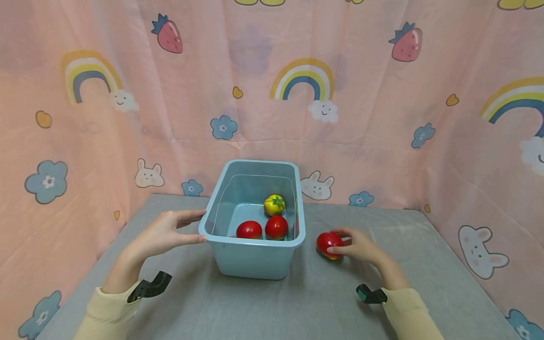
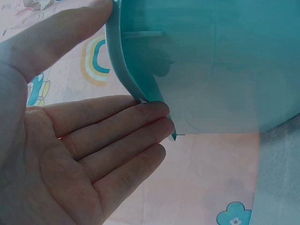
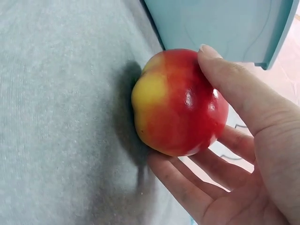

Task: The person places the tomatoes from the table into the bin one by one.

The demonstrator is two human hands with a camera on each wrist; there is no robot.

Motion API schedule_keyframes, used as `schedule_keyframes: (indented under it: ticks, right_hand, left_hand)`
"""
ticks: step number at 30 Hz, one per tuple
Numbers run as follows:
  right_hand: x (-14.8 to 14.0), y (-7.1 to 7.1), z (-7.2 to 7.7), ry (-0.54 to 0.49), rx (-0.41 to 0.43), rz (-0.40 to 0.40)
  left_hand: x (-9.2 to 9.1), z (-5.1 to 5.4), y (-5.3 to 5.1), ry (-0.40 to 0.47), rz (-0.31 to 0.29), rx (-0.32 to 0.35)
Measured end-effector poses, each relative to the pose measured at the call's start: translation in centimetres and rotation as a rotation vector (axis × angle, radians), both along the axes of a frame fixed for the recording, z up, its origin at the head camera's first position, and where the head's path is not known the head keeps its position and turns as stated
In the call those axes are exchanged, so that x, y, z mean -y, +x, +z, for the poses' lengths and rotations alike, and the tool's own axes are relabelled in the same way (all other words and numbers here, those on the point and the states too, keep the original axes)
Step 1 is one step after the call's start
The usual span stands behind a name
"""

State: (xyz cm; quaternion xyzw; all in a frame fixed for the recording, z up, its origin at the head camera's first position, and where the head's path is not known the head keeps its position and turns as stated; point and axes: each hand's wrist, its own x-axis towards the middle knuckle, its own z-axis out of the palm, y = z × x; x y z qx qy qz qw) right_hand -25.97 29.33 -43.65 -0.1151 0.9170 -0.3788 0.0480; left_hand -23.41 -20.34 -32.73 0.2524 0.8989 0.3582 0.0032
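Observation:
A glossy red-and-yellow apple [image 3: 180, 103] is in my right hand [image 1: 357, 246], between the thumb and the fingers, close above the grey table or touching it; I cannot tell which. It is right of a light blue plastic bin [image 1: 255, 257]. On the bin's left side, my left hand [image 1: 172, 231] touches the rim with thumb and nearly straight fingers [image 2: 122, 122]. Inside the bin lie a red fruit [image 1: 249, 229], a second red fruit [image 1: 276, 227] and a yellow fruit [image 1: 272, 206] with a green leafy top. A red sliver shows behind the front rim, mostly hidden.
The bin stands on a grey cloth-covered table [image 1: 340, 307]. A pink curtain [image 1: 191, 94] printed with rainbows, rabbits and flowers encloses the back and sides. A black strap mount sits at each wrist, over pale yellow sleeves.

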Motion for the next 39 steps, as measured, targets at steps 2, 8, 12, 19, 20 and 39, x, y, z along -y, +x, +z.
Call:
schedule_keyframes:
  ticks: [2, 8, 12, 19, 20, 39]
  right_hand:
    - [0.07, 0.03, -0.03, 0.0, 0.001, 0.002]
    - [0.11, 0.06, -0.21, -0.001, 0.002, -0.003]
    - [0.08, 0.03, -0.26, -0.01, 0.002, 0.0]
    - [0.03, 0.06, -0.29, -0.014, -0.007, 0.004]
    - [0.01, 0.06, -0.31, -0.015, -0.006, 0.004]
    - [-0.38, 0.31, 0.59, -0.019, -0.009, -0.009]
  left_hand:
    - [-0.01, -0.01, 0.0, -0.001, 0.0, 0.001]
    - [-0.01, -0.01, 0.03, 0.005, 0.0, 0.009]
    - [0.0, -0.01, 0.01, 0.009, -0.003, 0.007]
    - [0.08, -0.21, -0.08, 0.008, -0.005, 0.004]
    - [0.09, -0.22, -0.08, 0.009, -0.005, 0.002]
    - [0.08, -0.14, -0.07, 0.012, -0.004, 0.007]
